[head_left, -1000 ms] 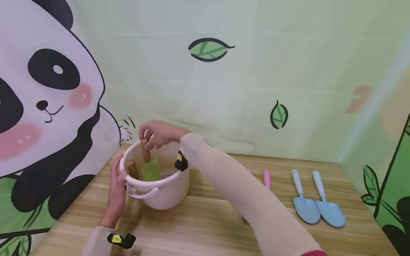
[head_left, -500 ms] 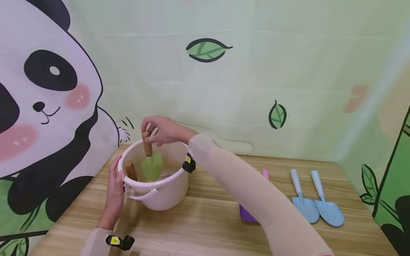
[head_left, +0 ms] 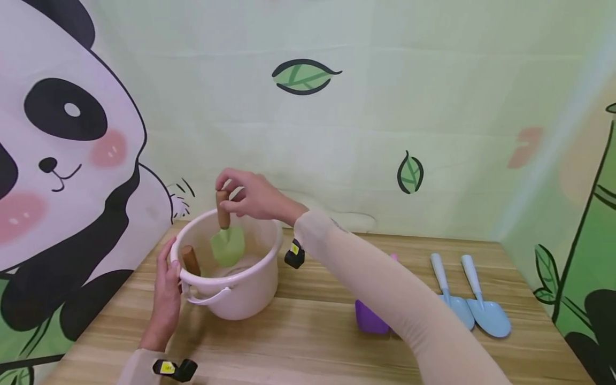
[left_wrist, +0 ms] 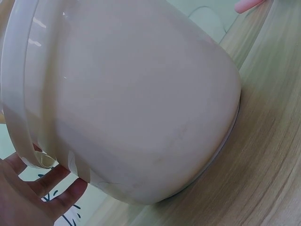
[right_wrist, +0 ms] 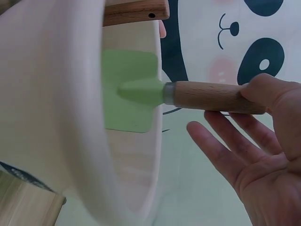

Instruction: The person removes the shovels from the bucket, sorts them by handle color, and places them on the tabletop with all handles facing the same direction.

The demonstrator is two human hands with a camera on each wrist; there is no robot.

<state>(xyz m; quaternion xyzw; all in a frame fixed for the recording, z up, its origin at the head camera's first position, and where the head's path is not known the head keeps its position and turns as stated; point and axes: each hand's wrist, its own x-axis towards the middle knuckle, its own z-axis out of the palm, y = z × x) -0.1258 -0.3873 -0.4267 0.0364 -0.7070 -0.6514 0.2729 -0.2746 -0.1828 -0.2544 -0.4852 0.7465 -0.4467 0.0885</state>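
Observation:
A white bucket [head_left: 245, 302] with a side handle stands upright on the wooden table. My left hand [head_left: 166, 289] holds its left side at the rim; the left wrist view shows fingers [left_wrist: 66, 195] against the outside wall. With thumb and fingertips, my right hand [head_left: 255, 198] pinches the wooden handle of a small green trowel [head_left: 228, 246] near its end. The trowel hangs handle up, its blade inside the bucket mouth. Another wooden handle [head_left: 190, 260] leans inside against the left wall; its lower end is hidden.
Two light blue trowels [head_left: 488, 318] lie side by side on the right of the table [head_left: 298, 353]. A purple trowel blade [head_left: 370, 319] shows partly from under my right forearm, with a pink handle tip behind. A panda-printed cloth [head_left: 327, 139] hangs behind.
My right hand has drawn the green trowel upward, so more of its blade shows. The left hand stays at the bucket rim. The whole head view has shifted slightly.

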